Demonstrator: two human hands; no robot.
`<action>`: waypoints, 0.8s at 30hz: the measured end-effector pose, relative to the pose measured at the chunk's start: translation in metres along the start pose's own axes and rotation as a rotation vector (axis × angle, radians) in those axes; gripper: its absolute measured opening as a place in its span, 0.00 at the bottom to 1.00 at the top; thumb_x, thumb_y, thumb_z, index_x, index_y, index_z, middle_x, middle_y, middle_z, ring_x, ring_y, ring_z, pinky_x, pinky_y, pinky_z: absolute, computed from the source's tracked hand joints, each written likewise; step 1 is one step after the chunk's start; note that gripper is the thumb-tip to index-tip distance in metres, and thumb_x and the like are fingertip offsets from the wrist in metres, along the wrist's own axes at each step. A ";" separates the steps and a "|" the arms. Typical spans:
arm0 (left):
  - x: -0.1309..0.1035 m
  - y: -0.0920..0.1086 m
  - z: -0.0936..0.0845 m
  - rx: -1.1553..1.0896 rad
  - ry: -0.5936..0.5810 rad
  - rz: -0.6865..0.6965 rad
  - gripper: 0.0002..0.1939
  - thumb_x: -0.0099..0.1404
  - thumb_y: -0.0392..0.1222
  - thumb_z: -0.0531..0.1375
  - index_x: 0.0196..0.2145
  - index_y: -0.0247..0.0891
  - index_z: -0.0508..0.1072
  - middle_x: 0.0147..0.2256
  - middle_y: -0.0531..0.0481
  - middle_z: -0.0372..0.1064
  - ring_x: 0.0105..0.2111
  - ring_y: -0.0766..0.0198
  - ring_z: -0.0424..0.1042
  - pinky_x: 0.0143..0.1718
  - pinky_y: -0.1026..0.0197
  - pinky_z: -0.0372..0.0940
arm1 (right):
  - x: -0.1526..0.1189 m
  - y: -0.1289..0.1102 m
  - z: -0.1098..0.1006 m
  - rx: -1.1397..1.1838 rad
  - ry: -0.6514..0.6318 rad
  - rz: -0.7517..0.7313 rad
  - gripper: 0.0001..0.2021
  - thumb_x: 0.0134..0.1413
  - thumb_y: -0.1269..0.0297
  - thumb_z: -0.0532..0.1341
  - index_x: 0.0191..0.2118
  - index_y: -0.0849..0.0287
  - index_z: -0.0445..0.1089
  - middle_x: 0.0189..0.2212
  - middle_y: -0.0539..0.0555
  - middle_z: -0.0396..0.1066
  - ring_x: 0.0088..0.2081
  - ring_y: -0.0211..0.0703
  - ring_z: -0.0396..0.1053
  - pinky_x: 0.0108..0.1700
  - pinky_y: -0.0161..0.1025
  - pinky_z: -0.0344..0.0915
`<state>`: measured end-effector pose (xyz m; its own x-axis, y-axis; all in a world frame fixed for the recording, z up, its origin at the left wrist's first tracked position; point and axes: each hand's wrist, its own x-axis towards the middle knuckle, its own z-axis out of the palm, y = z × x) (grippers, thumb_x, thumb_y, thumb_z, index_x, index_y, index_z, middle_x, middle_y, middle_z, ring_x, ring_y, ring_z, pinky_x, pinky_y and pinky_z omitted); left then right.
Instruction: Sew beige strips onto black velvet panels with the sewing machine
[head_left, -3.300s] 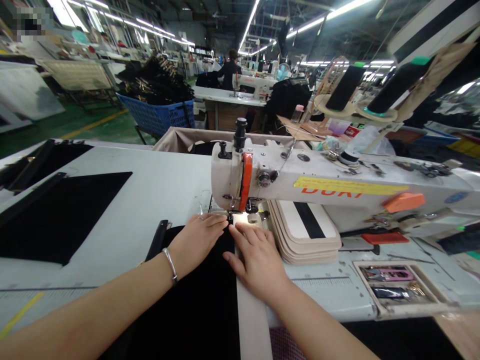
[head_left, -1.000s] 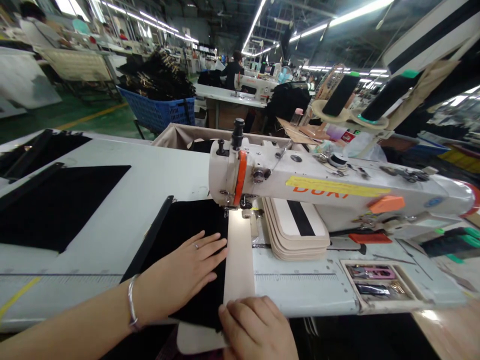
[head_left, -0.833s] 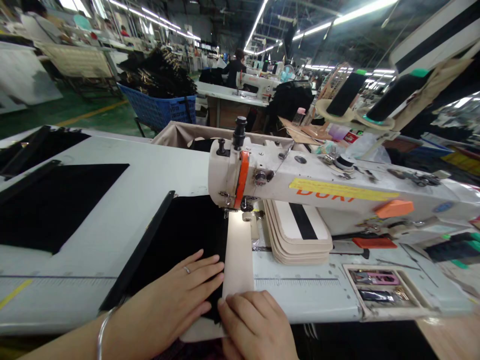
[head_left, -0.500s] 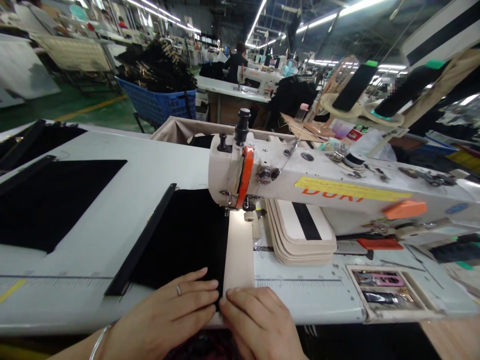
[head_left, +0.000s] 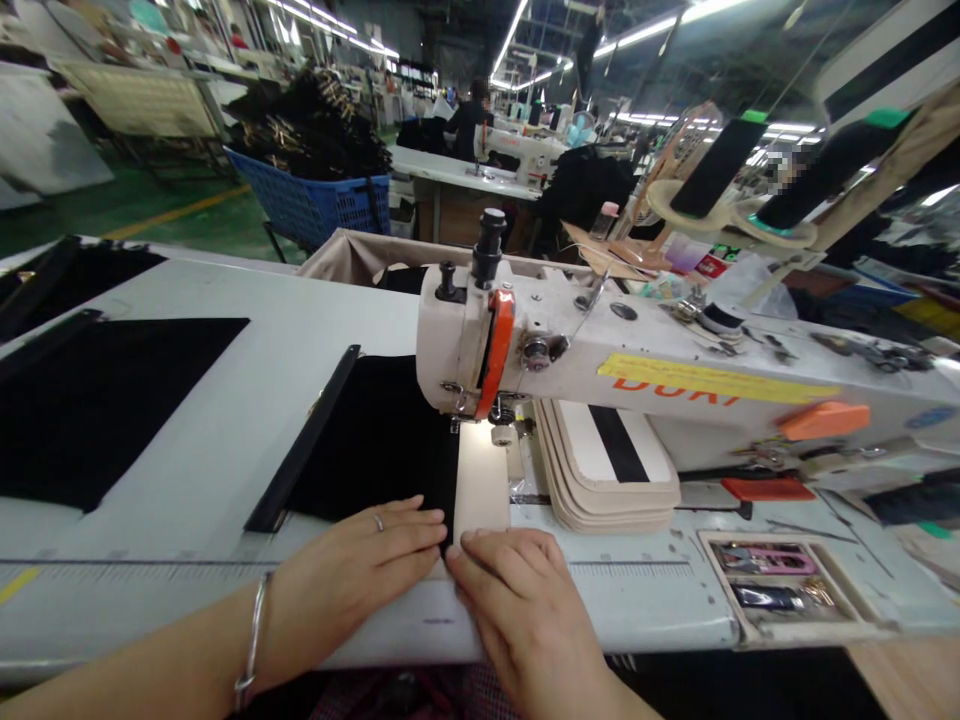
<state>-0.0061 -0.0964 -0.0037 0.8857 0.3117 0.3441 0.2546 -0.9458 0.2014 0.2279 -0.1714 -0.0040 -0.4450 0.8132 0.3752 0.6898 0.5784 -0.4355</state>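
Note:
A black fabric piece (head_left: pixel 375 430) with a dark zipper-like strip along its left edge lies beneath the head of a white sewing machine (head_left: pixel 465 330). Beside its right edge runs a beige strip (head_left: pixel 482 490), which passes under the presser area. My left hand (head_left: pixel 367 560) rests flat on the lower edge of the black piece, fingers stretched out to the right. On the near end of the beige strip is my right hand (head_left: pixel 517 600), its fingers bent and pressed together at the seam. Its fingertips are partly hidden.
Another black piece (head_left: pixel 120 400) lies on the left of the table. Stacked beige panels (head_left: pixel 615 470) sit under the machine arm. A tool tray (head_left: pixel 780 590) is at the right. Behind stand a blue basket (head_left: pixel 315 200) of black items and a person (head_left: pixel 471 115) at another machine.
The black piece and beige strip have moved forward, farther under the machine. Both my hands have moved forward with them.

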 end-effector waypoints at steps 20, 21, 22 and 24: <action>0.034 -0.062 0.003 0.139 -0.040 -0.099 0.16 0.67 0.25 0.51 0.47 0.34 0.73 0.53 0.44 0.71 0.55 0.60 0.69 0.60 0.54 0.63 | 0.047 0.028 0.002 -0.108 -0.094 0.144 0.17 0.65 0.64 0.59 0.58 0.57 0.66 0.54 0.55 0.68 0.53 0.51 0.64 0.56 0.50 0.59; 0.037 -0.065 0.003 0.135 -0.041 -0.111 0.15 0.67 0.25 0.52 0.46 0.34 0.73 0.52 0.44 0.71 0.54 0.59 0.69 0.59 0.54 0.63 | 0.049 0.030 0.002 -0.119 -0.103 0.148 0.18 0.65 0.63 0.59 0.59 0.57 0.66 0.55 0.55 0.68 0.54 0.52 0.63 0.57 0.50 0.59; 0.039 -0.069 0.002 0.131 -0.044 -0.123 0.14 0.67 0.25 0.53 0.45 0.35 0.73 0.51 0.44 0.71 0.53 0.59 0.70 0.58 0.54 0.64 | 0.052 0.032 0.003 -0.129 -0.109 0.149 0.19 0.65 0.63 0.59 0.59 0.58 0.65 0.55 0.56 0.67 0.54 0.52 0.62 0.58 0.50 0.58; 0.044 -0.075 0.003 0.119 -0.042 -0.137 0.12 0.67 0.26 0.54 0.44 0.34 0.73 0.48 0.45 0.72 0.50 0.58 0.71 0.56 0.54 0.66 | 0.056 0.035 0.004 -0.152 -0.114 0.148 0.20 0.65 0.62 0.59 0.61 0.59 0.64 0.56 0.56 0.67 0.55 0.52 0.62 0.59 0.50 0.58</action>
<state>0.0149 -0.0118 -0.0060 0.8545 0.4362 0.2822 0.4154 -0.8998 0.1332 0.2247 -0.1052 -0.0010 -0.3879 0.8956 0.2178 0.8265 0.4426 -0.3479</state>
